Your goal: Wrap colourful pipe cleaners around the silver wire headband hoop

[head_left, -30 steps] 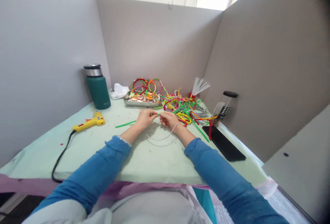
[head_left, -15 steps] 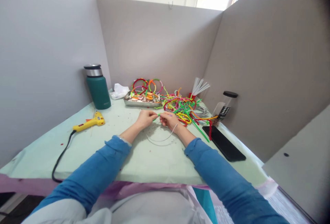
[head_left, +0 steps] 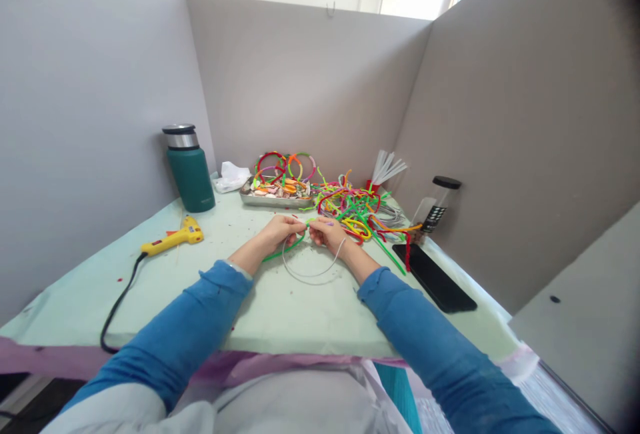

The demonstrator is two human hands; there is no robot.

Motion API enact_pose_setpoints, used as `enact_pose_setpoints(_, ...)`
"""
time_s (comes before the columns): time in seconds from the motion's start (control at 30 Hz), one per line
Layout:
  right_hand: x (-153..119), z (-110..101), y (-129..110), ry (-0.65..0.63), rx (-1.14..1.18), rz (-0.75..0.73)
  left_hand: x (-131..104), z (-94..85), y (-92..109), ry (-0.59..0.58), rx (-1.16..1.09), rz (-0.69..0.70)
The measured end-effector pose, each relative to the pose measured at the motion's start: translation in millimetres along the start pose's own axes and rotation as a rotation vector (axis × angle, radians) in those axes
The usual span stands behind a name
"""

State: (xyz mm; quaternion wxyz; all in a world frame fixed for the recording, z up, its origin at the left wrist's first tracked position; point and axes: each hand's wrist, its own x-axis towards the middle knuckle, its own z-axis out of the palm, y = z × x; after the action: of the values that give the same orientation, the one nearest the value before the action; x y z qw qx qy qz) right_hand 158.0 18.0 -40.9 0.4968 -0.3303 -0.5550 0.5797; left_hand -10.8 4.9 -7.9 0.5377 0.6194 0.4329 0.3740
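Curving below 2 bare hands, a thin pale wire hoop [head_left: 311,276] is held just above the table [head_left: 300,321], near its middle. A green fuzzy strip [head_left: 284,251] is pinched narrowly at the hoop by the left hand [head_left: 280,231], its tail hanging beneath that wrist. The hoop is gripped between closed fingertips by the right hand [head_left: 327,233], just beside the left; a small purple patch is seen there.

Beyond the hands, a tangle of coloured stems [head_left: 350,202] is noted beside a metal tray [head_left: 275,201], over which multicoloured rings [head_left: 303,161] are stacked. A yellow glue gun [head_left: 173,239] is found lying at left, its red label too small to be read. Faint lettering is borne low on a green flask [head_left: 190,177]; white marks are seen on a clear bottle [head_left: 440,211]. Neither is legible. A black phone [head_left: 435,281] is laid at right.
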Motion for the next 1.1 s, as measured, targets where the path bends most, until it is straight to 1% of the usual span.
enact_pose_setpoints(0.2, 0.2, 1.5, -1.1, 0.023, -0.033, 0.008, 1.7, 0.4, -0.7, 0.060, 0.057, 0.025)
enact_pose_setpoints(0.37, -1.5, 3.0, -2.9, 0.023, -0.041, 0.008, 1.9, -0.1, -1.0, 0.064, 0.078, 0.010)
enact_pose_setpoints(0.53, -2.0, 2.7, -2.6, 0.004, -0.031, 0.005, -0.8, 0.0, 1.4, 0.032, 0.019, -0.022)
enact_pose_setpoints(0.83, -3.1, 2.7, -1.9, -0.002, -0.014, -0.008, 1.0, -1.3, -0.1, -0.079, -0.072, -0.124)
enact_pose_setpoints(1.1, -3.3, 2.6, -0.7, -0.031, -0.002, -0.029, -0.6, -0.6, 5.7, -0.107, -0.230, -0.236)
